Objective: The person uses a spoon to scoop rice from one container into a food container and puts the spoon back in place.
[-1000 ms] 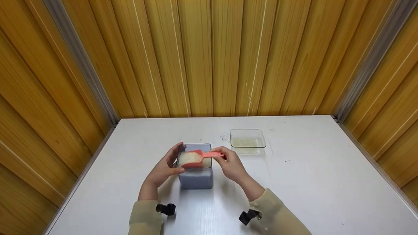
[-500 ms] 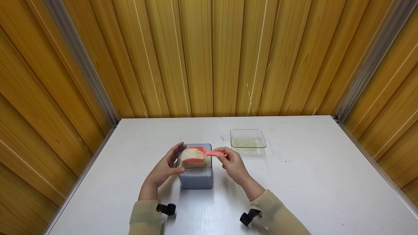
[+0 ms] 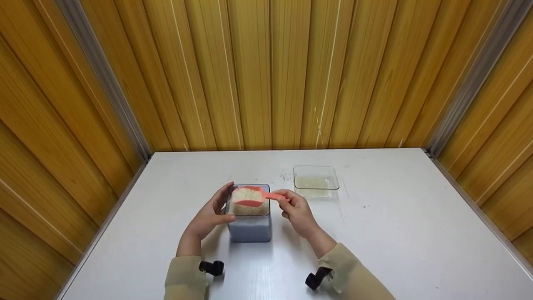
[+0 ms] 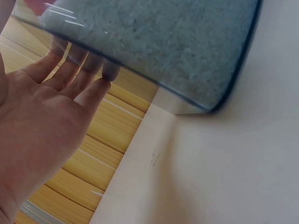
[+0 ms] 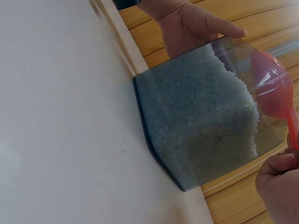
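Observation:
A bluish see-through storage container [image 3: 250, 231] stands upright on the table, mostly filled with white rice [image 5: 201, 107]. My left hand [image 3: 207, 217] holds it at the upper left, thumb on the near side and fingers on the far side; in the left wrist view the fingers [image 4: 70, 77] press its wall. My right hand [image 3: 299, 212] pinches the handle of a coral-pink scoop [image 3: 250, 203] between thumb and fingers. Heaped with rice, the scoop is level over the container's mouth. In the right wrist view the scoop's bowl shows through the clear upper wall, above the rice line.
A clear rectangular glass dish [image 3: 316, 188] with a thin layer of rice sits behind and right of the container. The white table [image 3: 395, 233] meets wood-patterned walls [image 3: 287, 75] at the back and sides. Small dark specks mark the tabletop.
My right hand has raised the scoop out of the rice, moving it slightly up and right. The heaped rice looks more level now. The left hand and container have stayed put.

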A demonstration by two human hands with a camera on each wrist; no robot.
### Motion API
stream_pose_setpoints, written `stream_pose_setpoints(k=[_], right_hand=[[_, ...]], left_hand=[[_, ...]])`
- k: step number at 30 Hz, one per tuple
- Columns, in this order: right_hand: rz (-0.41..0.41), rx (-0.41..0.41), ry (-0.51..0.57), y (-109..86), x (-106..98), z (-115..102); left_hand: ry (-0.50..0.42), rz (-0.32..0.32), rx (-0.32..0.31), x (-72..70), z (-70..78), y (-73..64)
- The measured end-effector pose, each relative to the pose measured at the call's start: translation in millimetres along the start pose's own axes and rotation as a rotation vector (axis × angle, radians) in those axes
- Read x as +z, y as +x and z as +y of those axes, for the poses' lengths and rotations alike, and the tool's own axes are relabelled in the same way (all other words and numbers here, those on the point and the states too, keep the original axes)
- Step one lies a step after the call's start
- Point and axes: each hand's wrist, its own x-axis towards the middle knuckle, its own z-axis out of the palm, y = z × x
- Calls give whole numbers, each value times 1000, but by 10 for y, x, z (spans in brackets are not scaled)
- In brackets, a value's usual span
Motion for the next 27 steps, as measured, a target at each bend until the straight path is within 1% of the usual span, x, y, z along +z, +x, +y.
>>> stream_pose_setpoints(k=[3,9,19,27], right_hand=[[8,3,-16,0,-8,-14],[3,-26,-93,-3,-46,-65],[-7,-59,-105,14,-157,-207],[36,-82,-107,33,-331,-341]], left_hand=[[-6,-8,3,-10,-13,5],[-7,-17,6,-28,-32,18],[-12,-7,1,-11,-17,6],[0,2,-2,3,-13,6]])
